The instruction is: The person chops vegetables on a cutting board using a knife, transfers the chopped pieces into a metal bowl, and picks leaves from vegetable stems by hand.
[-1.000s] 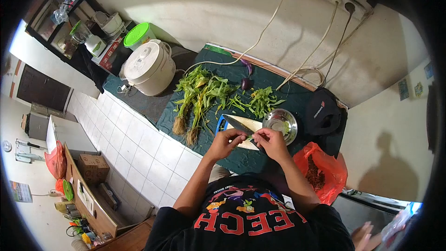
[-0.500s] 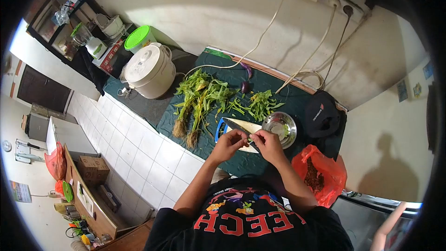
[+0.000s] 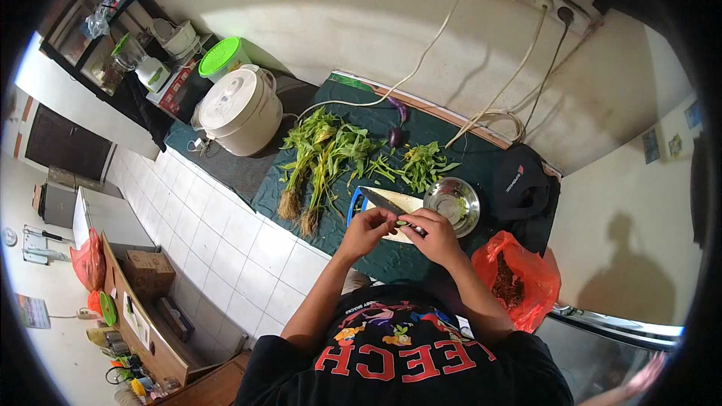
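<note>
My left hand [image 3: 365,234] and my right hand [image 3: 433,234] meet over a white cutting board [image 3: 410,203] with a blue edge. Their fingertips pinch a small green vegetable piece [image 3: 403,222] between them. A knife [image 3: 382,199] lies beneath, its blade pointing up and left and its handle partly hidden by my fingers. Just right of the board stands a metal bowl [image 3: 468,207] with some green bits inside. Cut leafy greens [image 3: 423,168] sit behind the board, and rooted bunches of greens [image 3: 320,162] lie to the left.
An eggplant [image 3: 396,135] lies near the wall. A rice cooker [image 3: 241,113] stands at the left, a black cap [image 3: 520,184] at the right. Below the cap hangs an open red plastic bag [image 3: 538,286] with brown contents. Another person's arm [image 3: 628,389] shows at lower right.
My fingertips have shifted slightly around the green piece, and more of the knife handle shows. The other person's arm at lower right has swung lower.
</note>
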A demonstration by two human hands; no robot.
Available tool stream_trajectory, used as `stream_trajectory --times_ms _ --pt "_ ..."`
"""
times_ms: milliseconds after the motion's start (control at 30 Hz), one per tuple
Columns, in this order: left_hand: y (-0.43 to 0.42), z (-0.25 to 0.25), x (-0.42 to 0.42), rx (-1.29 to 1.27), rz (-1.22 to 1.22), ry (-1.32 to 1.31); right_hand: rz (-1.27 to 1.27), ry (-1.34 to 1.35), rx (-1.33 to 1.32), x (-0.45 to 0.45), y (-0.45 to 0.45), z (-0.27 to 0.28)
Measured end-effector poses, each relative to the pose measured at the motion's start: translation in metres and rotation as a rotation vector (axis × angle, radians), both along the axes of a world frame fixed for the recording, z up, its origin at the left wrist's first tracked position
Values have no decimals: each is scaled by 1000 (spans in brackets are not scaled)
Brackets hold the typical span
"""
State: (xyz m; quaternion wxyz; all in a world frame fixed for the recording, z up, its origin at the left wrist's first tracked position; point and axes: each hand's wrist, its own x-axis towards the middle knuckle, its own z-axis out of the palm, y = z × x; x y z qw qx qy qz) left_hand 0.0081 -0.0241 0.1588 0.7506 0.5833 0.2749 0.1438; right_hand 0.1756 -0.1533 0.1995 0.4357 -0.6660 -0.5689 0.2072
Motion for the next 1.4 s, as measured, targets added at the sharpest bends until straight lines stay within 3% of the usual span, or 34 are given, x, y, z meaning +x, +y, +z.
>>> stream_trajectory --times_ms 233,300,567,700,767,800,867,900,967,1000,1167,1300,1400 --pt "-1 14 -4 47 -19 45 4 -125 59 -2 2 -8" --pt "-1 21 -4 280 -56 208 25 -156 78 0 0 -12" --pt "-4 12 -11 674 -195 101 134 -331 0 -2 -15 -25" --pt "-4 -16 -10 786 -339 50 118 -233 -144 -8 -28 -45" --pt "-5 -50 -12 793 -263 113 -9 -287 -386 -17 -34 -55" --pt "-5 -67 -12 796 -192 175 -14 -285 -385 -25 -39 -66" --pt "-4 -90 -10 834 -157 255 -144 -496 -570 -42 -50 -95" --pt "-3 -101 -8 872 -117 338 -152 -498 -573 -44 -51 -114" --pt "-3 -120 -3 882 -96 390 -275 -864 -547 -48 -53 -147" --pt "-1 -128 -1 960 -88 419 -328 -908 -550 -50 -52 -151" --pt "-4 -144 18 1272 55 405 -306 -785 -519 -34 -47 -159" --pt "-6 -150 20 1297 6 361 -232 -584 -543 -23 -45 -198" --pt "-3 -150 22 1280 -3 386 -273 -336 -504 -33 -47 -147"
